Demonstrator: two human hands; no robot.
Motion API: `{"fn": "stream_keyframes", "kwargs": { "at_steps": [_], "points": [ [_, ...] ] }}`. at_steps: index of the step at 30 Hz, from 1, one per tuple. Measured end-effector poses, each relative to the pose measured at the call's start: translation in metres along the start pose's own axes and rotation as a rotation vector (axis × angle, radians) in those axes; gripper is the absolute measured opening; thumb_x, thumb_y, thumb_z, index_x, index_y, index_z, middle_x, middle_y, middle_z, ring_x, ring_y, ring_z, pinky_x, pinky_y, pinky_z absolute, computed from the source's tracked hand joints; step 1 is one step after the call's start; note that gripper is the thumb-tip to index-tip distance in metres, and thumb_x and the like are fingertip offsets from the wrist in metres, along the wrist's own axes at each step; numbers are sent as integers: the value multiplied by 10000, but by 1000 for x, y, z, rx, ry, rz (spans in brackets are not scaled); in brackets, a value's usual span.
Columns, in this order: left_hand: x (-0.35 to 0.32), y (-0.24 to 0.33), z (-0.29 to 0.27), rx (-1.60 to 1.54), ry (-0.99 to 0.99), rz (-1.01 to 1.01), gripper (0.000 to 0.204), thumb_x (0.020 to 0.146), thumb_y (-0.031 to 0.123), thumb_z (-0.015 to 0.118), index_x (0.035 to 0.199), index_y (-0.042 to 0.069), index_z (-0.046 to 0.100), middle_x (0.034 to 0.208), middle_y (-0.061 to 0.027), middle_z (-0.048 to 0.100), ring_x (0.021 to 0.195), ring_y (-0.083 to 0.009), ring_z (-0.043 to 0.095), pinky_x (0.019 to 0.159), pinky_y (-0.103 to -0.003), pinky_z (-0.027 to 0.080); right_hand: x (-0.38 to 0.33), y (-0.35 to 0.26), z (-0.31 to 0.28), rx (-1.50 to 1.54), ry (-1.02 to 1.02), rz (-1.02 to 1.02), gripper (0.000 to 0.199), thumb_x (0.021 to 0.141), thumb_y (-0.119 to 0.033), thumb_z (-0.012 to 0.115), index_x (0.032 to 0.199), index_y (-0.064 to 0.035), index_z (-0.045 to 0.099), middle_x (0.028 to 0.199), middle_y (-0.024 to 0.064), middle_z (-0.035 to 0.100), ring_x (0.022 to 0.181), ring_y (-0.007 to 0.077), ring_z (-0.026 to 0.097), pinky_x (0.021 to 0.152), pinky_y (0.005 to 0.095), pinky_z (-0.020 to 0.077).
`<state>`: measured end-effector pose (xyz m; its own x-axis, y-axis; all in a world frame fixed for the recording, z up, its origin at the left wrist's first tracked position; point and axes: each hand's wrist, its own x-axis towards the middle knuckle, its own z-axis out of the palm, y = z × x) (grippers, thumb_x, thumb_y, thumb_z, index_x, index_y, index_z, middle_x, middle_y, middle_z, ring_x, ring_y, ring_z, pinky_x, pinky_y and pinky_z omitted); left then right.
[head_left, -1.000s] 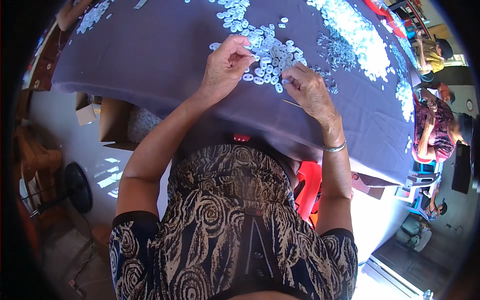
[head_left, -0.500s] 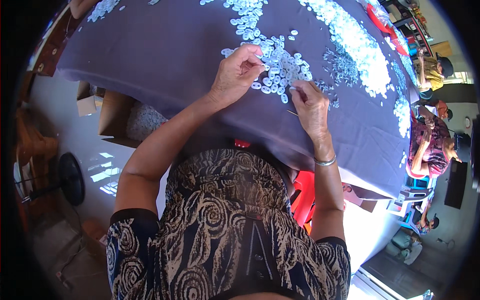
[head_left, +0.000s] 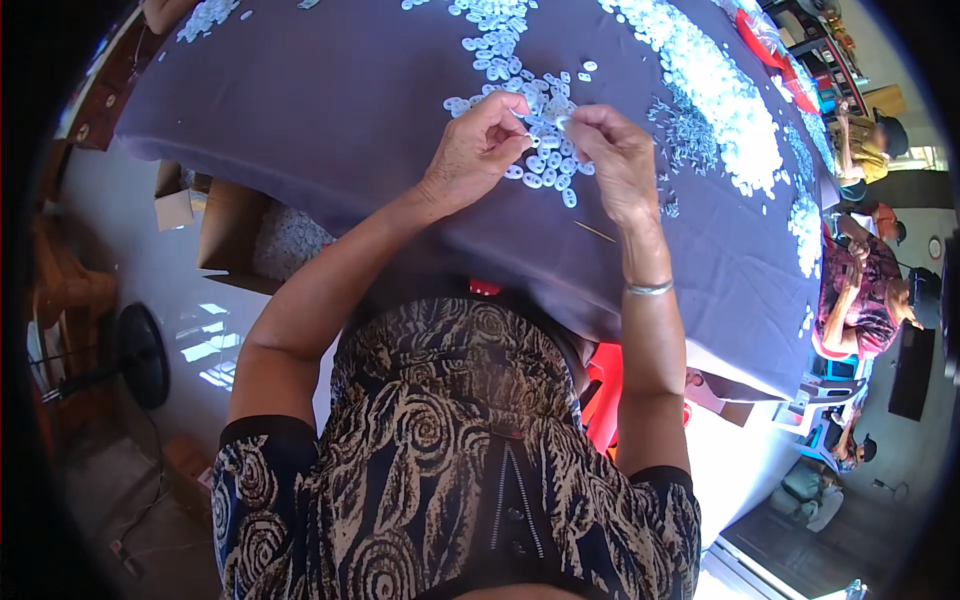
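Pinching step: fingertip handling over the white pile [head_left: 548,181] looks to be in hand, with the two-holed pieces taken up singly.
Left hand [head_left: 477,152]: over the pile's left side, thumb and forefinger curled toward each other, its grip seemingly clamped on a small white piece [head_left: 535,141] at the thumb tip.
Right hand [head_left: 617,163]: over the pile's right side, fingertips bunched and blurred; a pale spot shows there, but I cannot tell whether this grip is clamped on anything.
Next move: would seem to call for a steady left pinch and small, exact turns of the right fingertips.
Held piece: mostly hidden at the left thumb; its long axis cannot be told.
Near piece [head_left: 570,198]: loose at the pile's lower edge, long axis running nearly up and down the view, toward the wearer; both ends look rounded alike.
Pile: ovals at mixed angles on the dark, cloth-covered surface [head_left: 330,120].
Stick [head_left: 595,231]: thin and yellowish, left of the right wrist, slanting from upper left to lower right; which end leads is unclear.
Slivers [head_left: 690,130]: grey, scattered right of the right hand, pointing many ways.
White heap [head_left: 725,90]: a broad bright band beyond the slivers.
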<state>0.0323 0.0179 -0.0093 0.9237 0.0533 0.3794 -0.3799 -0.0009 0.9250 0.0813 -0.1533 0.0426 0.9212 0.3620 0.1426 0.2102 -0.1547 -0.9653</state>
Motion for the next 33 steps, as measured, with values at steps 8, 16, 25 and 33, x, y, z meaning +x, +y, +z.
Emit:
{"fn": "stream_keyframes", "kwargs": {
  "at_steps": [8, 16, 25, 33],
  "points": [
    [1, 1, -2, 8, -15, -37, 265, 826, -45, 581, 1064, 27, 488, 750, 8, 526, 672, -28, 494, 600, -194, 443, 7, 17, 13, 190, -25, 104, 138, 843, -79, 599, 920, 26, 643, 728, 37, 607, 596, 65, 488, 560, 207, 395],
    [0, -2, -1, 42, -26, -10, 285, 815, -43, 583, 1073, 29, 487, 723, 14, 513, 643, -25, 470, 583, -199, 429, 7, 19, 14, 149, -51, 87, 126, 833, -69, 607, 912, 17, 652, 723, 20, 598, 595, 57, 479, 554, 201, 386],
    [0, -3, -1, 44, -23, -10, 293, 813, -48, 580, 1078, 32, 485, 718, 13, 510, 637, -30, 468, 582, -202, 429, 7, 23, 14, 117, -49, 58, 111, 826, -60, 611, 895, 15, 656, 726, 10, 591, 611, 58, 484, 563, 207, 395],
    [0, 1, -1, 48, -25, -23, 291, 817, -43, 590, 1078, 28, 482, 735, 5, 533, 664, -35, 500, 612, -206, 452, 6, 22, 14, 77, -60, 27, 109, 814, -52, 612, 888, 13, 658, 733, 5, 595, 618, 53, 480, 561, 200, 390]
  ]
}}
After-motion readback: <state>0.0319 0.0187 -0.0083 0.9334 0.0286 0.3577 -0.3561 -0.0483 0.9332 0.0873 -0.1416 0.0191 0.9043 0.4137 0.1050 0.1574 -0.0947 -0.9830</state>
